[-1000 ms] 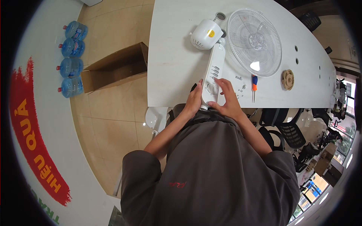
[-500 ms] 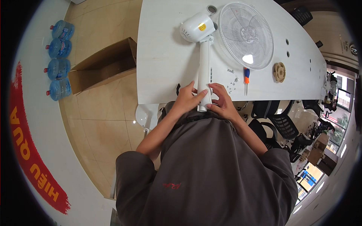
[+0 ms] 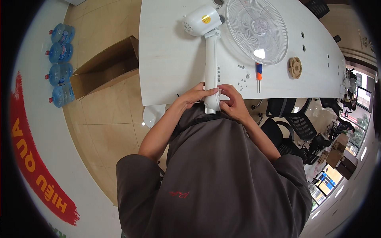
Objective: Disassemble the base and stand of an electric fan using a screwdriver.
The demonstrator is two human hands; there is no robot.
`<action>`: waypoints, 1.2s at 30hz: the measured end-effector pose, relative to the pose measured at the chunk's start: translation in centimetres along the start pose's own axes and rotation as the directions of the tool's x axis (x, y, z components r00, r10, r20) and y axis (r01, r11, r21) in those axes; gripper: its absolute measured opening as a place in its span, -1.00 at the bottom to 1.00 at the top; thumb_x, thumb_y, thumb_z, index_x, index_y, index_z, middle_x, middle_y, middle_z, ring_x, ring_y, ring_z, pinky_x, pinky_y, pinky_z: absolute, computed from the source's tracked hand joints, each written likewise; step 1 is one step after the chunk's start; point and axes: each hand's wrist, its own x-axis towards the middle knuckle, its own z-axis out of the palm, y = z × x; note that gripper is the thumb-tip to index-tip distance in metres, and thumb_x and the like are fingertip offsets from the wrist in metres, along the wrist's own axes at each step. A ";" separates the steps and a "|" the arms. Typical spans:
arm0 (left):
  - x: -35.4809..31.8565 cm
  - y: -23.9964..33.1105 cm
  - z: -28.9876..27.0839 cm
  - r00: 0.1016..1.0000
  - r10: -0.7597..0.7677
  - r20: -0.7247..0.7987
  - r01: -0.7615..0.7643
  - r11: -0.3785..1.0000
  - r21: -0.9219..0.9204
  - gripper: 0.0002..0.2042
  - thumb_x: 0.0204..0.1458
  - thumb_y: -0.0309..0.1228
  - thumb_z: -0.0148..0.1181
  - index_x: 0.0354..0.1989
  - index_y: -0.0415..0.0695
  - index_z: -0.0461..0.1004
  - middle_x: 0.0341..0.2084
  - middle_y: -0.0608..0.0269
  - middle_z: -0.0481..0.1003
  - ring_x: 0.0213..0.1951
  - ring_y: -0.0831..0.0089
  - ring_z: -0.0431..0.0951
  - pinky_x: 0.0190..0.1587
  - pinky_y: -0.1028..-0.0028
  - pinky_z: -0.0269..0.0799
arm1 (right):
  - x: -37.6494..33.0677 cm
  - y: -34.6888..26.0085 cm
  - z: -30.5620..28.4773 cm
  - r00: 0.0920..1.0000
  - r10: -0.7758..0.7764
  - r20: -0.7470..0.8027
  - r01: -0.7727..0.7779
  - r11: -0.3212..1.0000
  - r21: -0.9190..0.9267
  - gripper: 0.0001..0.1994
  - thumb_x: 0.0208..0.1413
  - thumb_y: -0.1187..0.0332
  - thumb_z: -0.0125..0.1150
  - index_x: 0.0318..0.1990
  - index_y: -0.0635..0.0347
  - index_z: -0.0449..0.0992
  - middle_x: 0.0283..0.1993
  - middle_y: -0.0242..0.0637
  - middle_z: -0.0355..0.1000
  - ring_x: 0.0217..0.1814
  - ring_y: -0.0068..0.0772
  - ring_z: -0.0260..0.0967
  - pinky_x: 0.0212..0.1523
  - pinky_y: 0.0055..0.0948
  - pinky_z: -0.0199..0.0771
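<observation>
The table (image 3: 166, 67) is bare to the left of the stem, while the right side is taken up by a fan grille (image 3: 256, 29), a screwdriver (image 3: 258, 75), small screws (image 3: 243, 81) and a tan disc (image 3: 295, 67). The fan stem (image 3: 211, 67) lies along the table, and its near end juts past the near edge. That end is gripped from the left by the left hand (image 3: 194, 96), fingers wrapped around it, and from the right by the right hand (image 3: 233, 102), fingertips pressed to it. The stem is white and slim, with a rounded motor housing (image 3: 200, 20) at the far end.
</observation>
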 end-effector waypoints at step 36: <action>1.2 -3.1 1.6 0.956 0.179 -0.230 -0.186 0.983 -0.007 -0.13 -0.05 -0.12 0.44 0.18 -0.52 0.06 0.02 -0.23 0.36 0.04 0.22 0.49 0.00 0.39 0.50 | -1.4 -1.6 2.1 0.971 0.059 -0.232 -0.151 0.905 -0.399 -0.45 0.03 0.50 0.14 0.20 0.43 0.17 -0.07 0.30 0.46 -0.06 0.09 0.55 -0.06 -0.20 0.58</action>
